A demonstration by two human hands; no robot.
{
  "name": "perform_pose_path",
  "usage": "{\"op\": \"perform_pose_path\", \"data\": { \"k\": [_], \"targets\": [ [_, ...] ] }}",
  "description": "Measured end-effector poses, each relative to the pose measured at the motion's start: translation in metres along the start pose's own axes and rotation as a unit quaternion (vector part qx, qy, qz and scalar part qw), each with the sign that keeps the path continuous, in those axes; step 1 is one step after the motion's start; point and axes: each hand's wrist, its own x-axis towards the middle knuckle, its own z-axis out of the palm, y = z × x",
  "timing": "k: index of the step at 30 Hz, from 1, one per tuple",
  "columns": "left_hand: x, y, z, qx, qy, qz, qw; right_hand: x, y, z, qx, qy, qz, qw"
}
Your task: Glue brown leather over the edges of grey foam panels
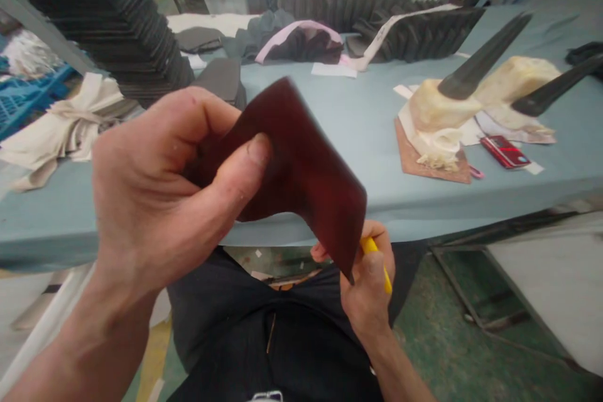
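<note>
My left hand point(174, 176) grips a dark red-brown leather piece point(306, 163), thumb on its near face and fingers curled behind it. The piece is bent, with a smooth edge and a lower corner pointing down to the right. Behind that corner, my right hand point(370, 282) is closed around a slim yellow tool point(385, 276). Its working end is hidden, so its kind does not show. Whether the right fingers touch the leather cannot be seen.
A blue-green covered table point(330, 100) spans the front. Dark panels stand stacked point(117, 31) at left, near cream cloth strips point(61, 125). Pale glue-crusted pots point(440, 103) with dark brush handles point(485, 56) sit at right, beside a red box point(505, 152). Folded dark pieces point(424, 34) line the back.
</note>
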Motion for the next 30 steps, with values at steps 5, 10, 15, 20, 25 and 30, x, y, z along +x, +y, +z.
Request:
{"op": "perform_pose_path", "data": {
  "k": [5, 10, 15, 20, 25, 30],
  "targets": [
    [0.002, -0.001, 0.003, -0.011, -0.008, -0.043, 0.999, 0.000, -0.002, -0.010, -0.001, -0.005, -0.018, 1.000],
    [-0.001, -0.013, 0.009, -0.087, -0.006, -0.117, 0.989, 0.005, -0.004, -0.014, -0.085, 0.026, 0.004, 0.996],
    [-0.006, -0.037, 0.008, -0.151, -0.015, -0.177, 0.972, 0.013, -0.001, -0.016, -0.174, 0.115, 0.012, 0.978],
    [-0.012, -0.058, 0.012, -0.196, -0.028, -0.223, 0.954, 0.036, 0.009, -0.018, -0.214, 0.157, -0.096, 0.959],
    [-0.014, -0.082, 0.018, -0.249, -0.070, -0.261, 0.930, 0.084, 0.018, -0.015, -0.273, 0.137, -0.171, 0.937],
    [-0.012, -0.114, 0.021, -0.227, -0.084, -0.278, 0.930, 0.127, 0.027, -0.008, -0.317, 0.046, -0.198, 0.926]
  ]
}}
